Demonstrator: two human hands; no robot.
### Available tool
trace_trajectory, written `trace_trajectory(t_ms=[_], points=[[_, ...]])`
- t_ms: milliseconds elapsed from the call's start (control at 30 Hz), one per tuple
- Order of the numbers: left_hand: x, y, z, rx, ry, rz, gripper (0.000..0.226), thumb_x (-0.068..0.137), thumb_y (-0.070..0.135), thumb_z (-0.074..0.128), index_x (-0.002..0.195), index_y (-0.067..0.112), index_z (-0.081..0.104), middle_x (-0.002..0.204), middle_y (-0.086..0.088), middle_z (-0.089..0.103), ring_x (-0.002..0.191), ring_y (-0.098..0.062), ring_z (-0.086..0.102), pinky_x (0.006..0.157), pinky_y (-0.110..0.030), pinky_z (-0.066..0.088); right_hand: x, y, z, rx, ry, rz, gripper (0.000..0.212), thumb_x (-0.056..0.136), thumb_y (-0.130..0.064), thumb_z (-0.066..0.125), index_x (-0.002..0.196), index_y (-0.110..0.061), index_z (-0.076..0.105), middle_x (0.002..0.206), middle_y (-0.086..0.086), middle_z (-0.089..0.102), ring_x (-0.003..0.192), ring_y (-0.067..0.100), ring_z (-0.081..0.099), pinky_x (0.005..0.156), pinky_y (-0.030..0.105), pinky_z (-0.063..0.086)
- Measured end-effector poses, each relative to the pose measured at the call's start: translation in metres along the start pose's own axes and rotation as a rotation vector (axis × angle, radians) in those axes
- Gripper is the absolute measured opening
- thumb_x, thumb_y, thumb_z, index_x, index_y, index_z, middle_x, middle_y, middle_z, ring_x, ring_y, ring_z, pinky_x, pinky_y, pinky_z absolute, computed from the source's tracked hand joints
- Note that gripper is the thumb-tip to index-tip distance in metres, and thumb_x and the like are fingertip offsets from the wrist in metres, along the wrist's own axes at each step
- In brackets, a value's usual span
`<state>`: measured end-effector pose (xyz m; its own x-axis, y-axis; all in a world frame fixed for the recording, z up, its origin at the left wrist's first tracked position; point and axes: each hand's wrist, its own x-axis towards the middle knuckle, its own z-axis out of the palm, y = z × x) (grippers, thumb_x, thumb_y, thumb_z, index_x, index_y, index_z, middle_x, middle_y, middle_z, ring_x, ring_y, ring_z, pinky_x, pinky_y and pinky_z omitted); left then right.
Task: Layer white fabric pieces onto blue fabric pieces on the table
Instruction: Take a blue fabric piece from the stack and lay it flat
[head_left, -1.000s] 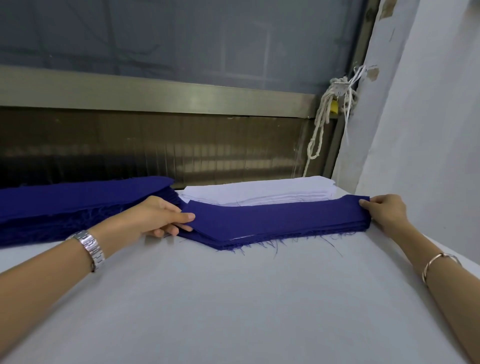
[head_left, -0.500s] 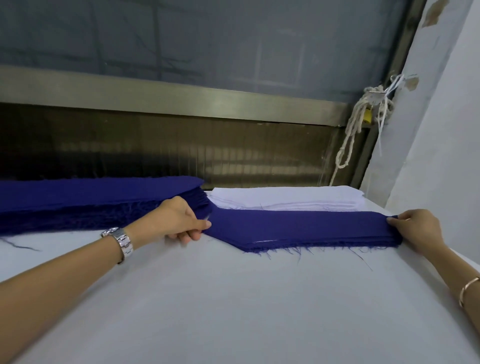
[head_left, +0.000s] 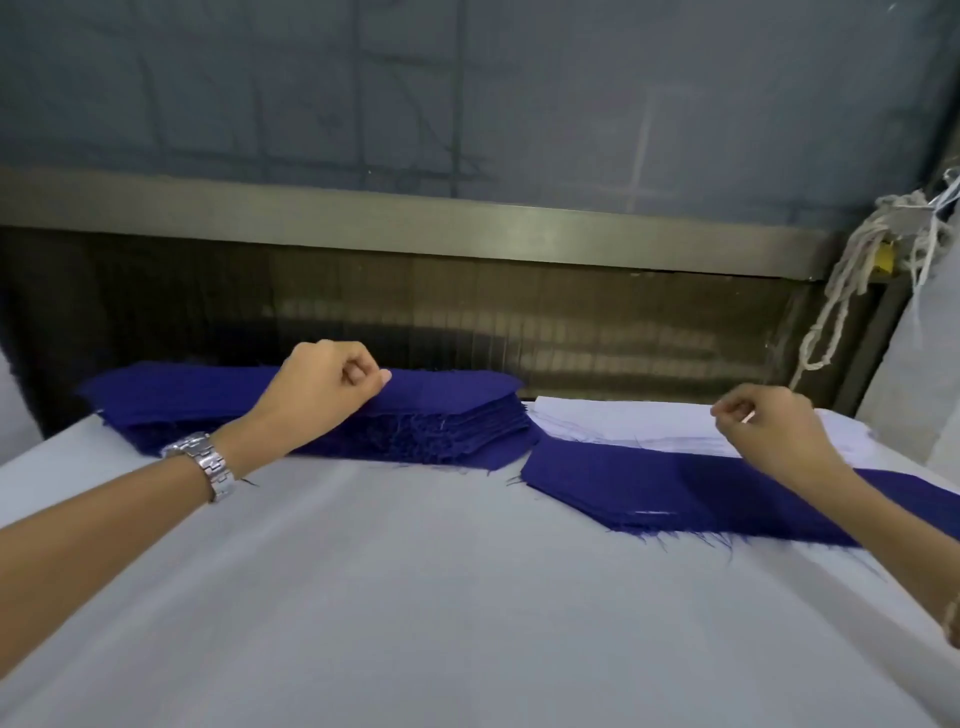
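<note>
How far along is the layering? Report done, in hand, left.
Done: a low blue stack lies before the white stack; a thin white line in its near edge hints at layering. In hand: the left hand pinches at the top of the tall blue stack; the right hand curls over the white stack, grip unclear. Left: both source stacks look thick, so plenty.

The blue stack is matt woven cloth, its cut edges rough and frayed into loose threads. The blue pieces beside it look the same. The white stack is smooth, matt cloth. The table is covered in smooth pale cloth. The watch is glossy metal, the rail dull brushed metal, and the rope rough fibre.
</note>
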<state>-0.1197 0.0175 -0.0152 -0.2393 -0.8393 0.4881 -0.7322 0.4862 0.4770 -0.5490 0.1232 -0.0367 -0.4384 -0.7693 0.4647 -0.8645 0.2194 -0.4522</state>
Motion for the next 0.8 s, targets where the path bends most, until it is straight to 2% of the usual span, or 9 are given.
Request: trace_trajectory(t_ms=[100, 200, 333, 433, 567, 700, 800], points=[[0.002, -0.033, -0.016, 0.151, 0.024, -0.007, 0.015, 0.095, 0.030, 0.064, 0.102, 0.019, 0.072, 0.092, 0.003, 0.068, 0.086, -0.014, 0.063, 0.079, -0.040, 0.056, 0.011, -0.045, 0.028, 0.078, -0.045, -0.046, 0.012, 0.093, -0.008, 0.063, 0.094, -0.007, 0.075, 0.078, 0.003, 0.065, 0.067, 0.009, 0.056, 0.070, 0.027, 0.044], [0.005, -0.064, -0.034, 0.307, 0.027, -0.046, 0.017, 0.097, 0.029, 0.062, 0.109, 0.022, 0.072, 0.106, 0.000, 0.067, 0.095, -0.018, 0.062, 0.080, -0.042, 0.055, 0.016, -0.085, 0.055, 0.140, -0.096, -0.074, 0.014, 0.094, -0.012, 0.062, 0.090, -0.012, 0.076, 0.072, -0.003, 0.065, 0.067, 0.007, 0.057, 0.064, 0.025, 0.043], [0.006, -0.100, -0.055, 0.398, -0.005, -0.072, 0.021, 0.097, 0.027, 0.062, 0.112, 0.020, 0.073, 0.113, -0.003, 0.069, 0.098, -0.021, 0.064, 0.086, -0.045, 0.054, 0.019, -0.128, 0.081, 0.225, -0.168, -0.109, 0.016, 0.097, -0.016, 0.060, 0.087, -0.018, 0.073, 0.077, -0.005, 0.065, 0.073, 0.011, 0.059, 0.064, 0.026, 0.040], [0.005, -0.117, -0.062, 0.394, -0.033, -0.060, 0.020, 0.096, 0.026, 0.063, 0.113, 0.021, 0.073, 0.116, -0.002, 0.068, 0.102, -0.020, 0.063, 0.090, -0.044, 0.053, 0.022, -0.153, 0.094, 0.266, -0.204, -0.134, 0.018, 0.100, -0.022, 0.058, 0.100, -0.014, 0.074, 0.089, 0.000, 0.068, 0.082, 0.017, 0.059, 0.074, 0.028, 0.042], [0.009, -0.126, -0.065, 0.311, -0.065, -0.069, 0.022, 0.095, 0.026, 0.064, 0.115, 0.021, 0.072, 0.119, -0.001, 0.067, 0.107, -0.019, 0.061, 0.097, -0.043, 0.050, 0.026, -0.175, 0.107, 0.328, -0.260, -0.120, 0.024, 0.098, -0.029, 0.062, 0.107, -0.010, 0.073, 0.100, 0.006, 0.071, 0.099, 0.025, 0.065, 0.089, 0.039, 0.052], [0.013, -0.128, -0.063, 0.324, -0.090, -0.076, 0.026, 0.096, 0.027, 0.063, 0.121, 0.021, 0.069, 0.125, -0.001, 0.065, 0.114, -0.020, 0.059, 0.101, -0.044, 0.047, 0.031, -0.189, 0.114, 0.340, -0.223, -0.086, 0.029, 0.090, -0.020, 0.074, 0.117, -0.010, 0.069, 0.110, 0.007, 0.068, 0.107, 0.024, 0.062, 0.089, 0.033, 0.047], [0.016, -0.128, -0.063, 0.347, -0.111, -0.089, 0.029, 0.096, 0.029, 0.062, 0.124, 0.022, 0.068, 0.129, 0.000, 0.063, 0.118, -0.020, 0.057, 0.103, -0.046, 0.046, 0.030, -0.192, 0.115, 0.365, -0.187, -0.082, 0.031, 0.086, -0.014, 0.077, 0.116, -0.011, 0.070, 0.097, 0.003, 0.068, 0.096, 0.019, 0.062, 0.087, 0.032, 0.048]])
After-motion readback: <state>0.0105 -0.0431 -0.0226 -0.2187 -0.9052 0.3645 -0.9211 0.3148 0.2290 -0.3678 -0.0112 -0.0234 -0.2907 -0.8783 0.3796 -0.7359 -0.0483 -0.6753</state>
